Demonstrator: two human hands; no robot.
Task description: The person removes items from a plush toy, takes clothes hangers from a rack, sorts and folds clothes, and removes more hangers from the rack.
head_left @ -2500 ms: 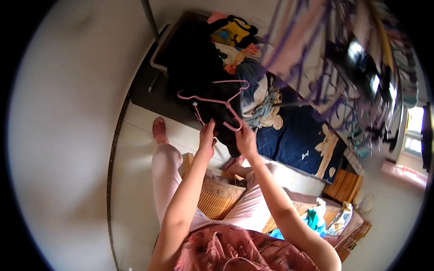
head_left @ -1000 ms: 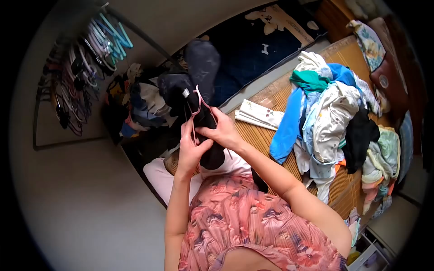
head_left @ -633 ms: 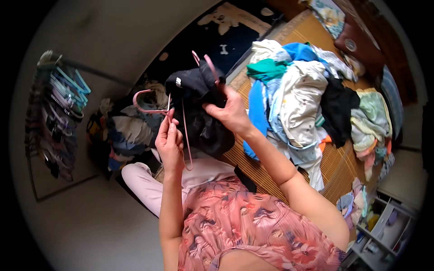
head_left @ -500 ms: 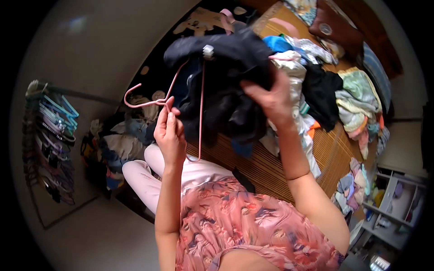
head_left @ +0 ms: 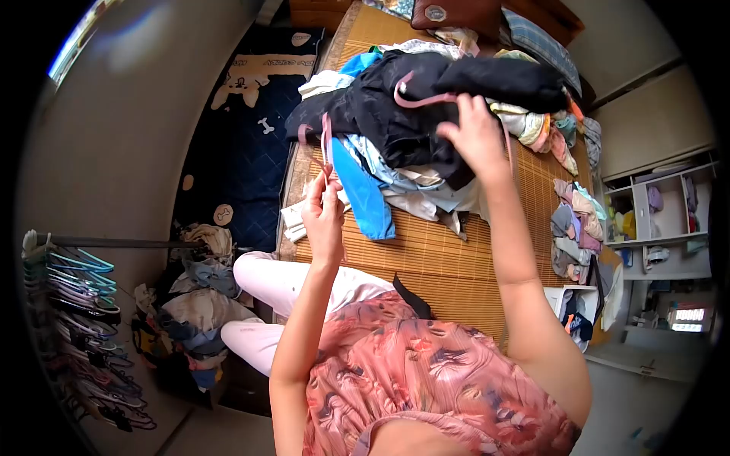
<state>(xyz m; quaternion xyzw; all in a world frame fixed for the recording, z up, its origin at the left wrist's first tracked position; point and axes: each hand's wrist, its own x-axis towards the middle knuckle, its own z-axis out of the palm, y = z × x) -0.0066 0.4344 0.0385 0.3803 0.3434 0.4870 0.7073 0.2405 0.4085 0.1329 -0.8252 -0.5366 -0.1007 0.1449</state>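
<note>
My left hand (head_left: 323,224) pinches a thin pink hanger (head_left: 327,148) in front of the bed, its far end blurred. A black garment (head_left: 407,125) lies spread over the clothes pile, one dark sleeve or leg stretching right. Over the garment is my right hand (head_left: 479,140), thumb and fingers apart. A second pink hanger (head_left: 422,101) has its curved hook on the black cloth. It runs up to my right fingertips, and a pink strip shows beyond the hand; whether they are one piece is unclear. A blue garment (head_left: 365,197) hangs out below the black one.
Hangers (head_left: 84,296) crowd a rack at the left, beside heaped clothes (head_left: 201,311). A navy mat (head_left: 251,152) lies beyond. On the bamboo bed mat (head_left: 449,266) is a smaller clothes pile (head_left: 578,228). Open shelves (head_left: 669,205) and a white bin (head_left: 582,304) stand at the right.
The view has turned right. The black garment has moved from between my hands onto the pile, off the hanger in my left hand. My right hand has reached outward and its fingers have spread.
</note>
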